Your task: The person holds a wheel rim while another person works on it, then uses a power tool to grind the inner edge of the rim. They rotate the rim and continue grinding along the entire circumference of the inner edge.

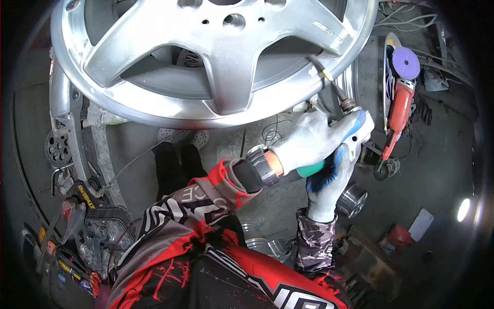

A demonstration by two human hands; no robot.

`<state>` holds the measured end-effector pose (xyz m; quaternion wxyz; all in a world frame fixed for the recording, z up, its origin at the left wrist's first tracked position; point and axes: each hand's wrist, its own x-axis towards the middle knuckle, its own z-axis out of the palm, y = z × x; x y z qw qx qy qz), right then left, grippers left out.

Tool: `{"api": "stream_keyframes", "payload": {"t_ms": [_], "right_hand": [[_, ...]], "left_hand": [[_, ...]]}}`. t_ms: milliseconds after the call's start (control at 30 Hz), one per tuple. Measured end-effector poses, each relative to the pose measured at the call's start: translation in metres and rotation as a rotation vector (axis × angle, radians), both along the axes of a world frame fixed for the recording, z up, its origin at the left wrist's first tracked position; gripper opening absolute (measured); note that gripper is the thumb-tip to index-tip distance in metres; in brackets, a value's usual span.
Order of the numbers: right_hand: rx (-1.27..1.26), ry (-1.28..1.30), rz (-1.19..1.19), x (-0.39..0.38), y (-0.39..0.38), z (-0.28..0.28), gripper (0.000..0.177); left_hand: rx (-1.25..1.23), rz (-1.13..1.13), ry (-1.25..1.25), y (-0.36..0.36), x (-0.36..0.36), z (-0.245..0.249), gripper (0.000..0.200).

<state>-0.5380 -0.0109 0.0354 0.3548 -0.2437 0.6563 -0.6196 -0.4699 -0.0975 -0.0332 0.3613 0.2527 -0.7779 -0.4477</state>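
Observation:
A large silver alloy wheel [232, 67] with broad spokes fills the top of the view, tilted toward me. Both my hands wear white gloves with blue patches. My left hand [314, 139], with a dark watch at its wrist, is wrapped over the head of an angle grinder [311, 169] with a green body. Just below it, my right hand [328, 188] grips the grinder's body, hiding much of it. The tool's dark disc [329, 78], nearly edge-on with a yellow mark, overlaps the wheel's lower right rim.
At right lies a red polisher [400, 110] with a purple pad [406, 63]. Metal cylinders [352, 200] stand on the floor below my right hand. Tools and plastic bags [90, 247] crowd the lower left. A grey metal stand [72, 139] rises at left. Cables run at upper right.

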Motion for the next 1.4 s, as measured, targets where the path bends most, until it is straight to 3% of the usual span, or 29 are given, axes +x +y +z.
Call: {"api": "stream_keyframes", "payload": {"t_ms": [33,100,167,233,300,400,567,833,900,967,1000,1033,1200,1300,1400], "right_hand": [[-0.001,-0.003,0.027,0.003,0.003,-0.001,0.078],[-0.002,-0.010,0.057,0.008,0.012,-0.003,0.080],[0.051,-0.059,0.019,0.017,0.024,-0.006,0.083],[0.061,-0.111,0.022,0.027,0.036,-0.009,0.084],[0.083,-0.043,-0.013,0.041,0.047,-0.020,0.072],[0.067,-0.177,0.025,0.054,0.058,-0.022,0.083],[0.068,-0.260,0.027,0.067,0.062,-0.020,0.081],[0.070,-0.199,0.012,0.022,0.049,-0.012,0.075],[0.066,-0.169,0.004,0.005,0.037,-0.005,0.069],[0.080,0.115,0.083,-0.024,0.034,-0.013,0.055],[0.036,-0.056,0.082,-0.028,0.026,-0.008,0.052],[0.064,-0.005,0.092,-0.038,0.028,-0.012,0.051],[-0.010,-0.121,0.057,-0.036,0.025,-0.014,0.057],[0.031,-0.120,0.031,-0.017,0.032,-0.012,0.072],[0.037,-0.220,0.018,0.004,0.045,-0.017,0.074]], "left_hand": [[-0.033,0.089,0.110,0.005,0.002,-0.003,0.070],[-0.013,0.089,0.058,0.020,0.012,-0.006,0.069],[-0.032,0.007,-0.143,0.031,0.027,-0.009,0.070],[-0.046,0.078,-0.049,0.041,0.041,-0.008,0.069],[0.028,0.034,-0.027,0.049,0.053,-0.014,0.068],[0.009,0.074,-0.069,0.058,0.077,-0.007,0.067],[-0.020,0.164,-0.066,0.068,0.090,0.000,0.066],[0.013,0.065,-0.091,0.055,0.036,-0.005,0.066],[0.041,0.051,-0.114,0.043,0.013,-0.001,0.068],[-0.034,0.122,-0.026,0.029,-0.003,0.007,0.067],[-0.034,0.126,-0.024,0.021,-0.011,0.008,0.067],[-0.065,0.173,0.031,0.016,-0.019,0.010,0.067],[-0.048,0.150,0.081,0.019,-0.024,0.005,0.066],[0.003,0.090,-0.053,0.035,-0.004,0.003,0.065],[0.016,0.113,-0.061,0.050,0.021,0.000,0.062]]}}
